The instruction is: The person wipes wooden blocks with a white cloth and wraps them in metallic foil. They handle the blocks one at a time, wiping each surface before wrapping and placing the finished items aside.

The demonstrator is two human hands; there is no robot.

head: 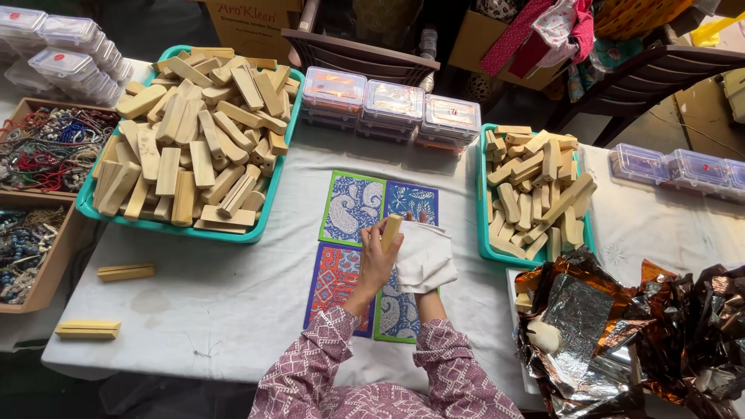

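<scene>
Evidently the left hand [378,264] had closed its fingers around a pale wooden block [392,230], holding it upright by its lower half so that the upper end stood free above the knuckles. The right hand [411,268] lay almost wholly hidden under a white cloth [425,256], which draped over it and pressed against the side of the block — how far those fingers were curled I could not tell, though they seemed to be bunched into the cloth. Both hands hovered over four printed fabric squares [353,206] laid edge to edge on the white tablecloth [233,302], which gave a soft patch to work above.

To the left sat a large teal tray [89,203] heaped with the same pale blocks; a smaller teal tray [484,233] to the right held fewer, stacked more loosely — each within reach of one hand. Two stray blocks [126,271] lay flat on the cloth near the left edge. Clear plastic boxes [392,105] stood in a row behind the fabric squares, and crumpled copper foil [621,334] filled the near right corner. Open cardboard trays of beads [39,147] sat at the far left.
</scene>
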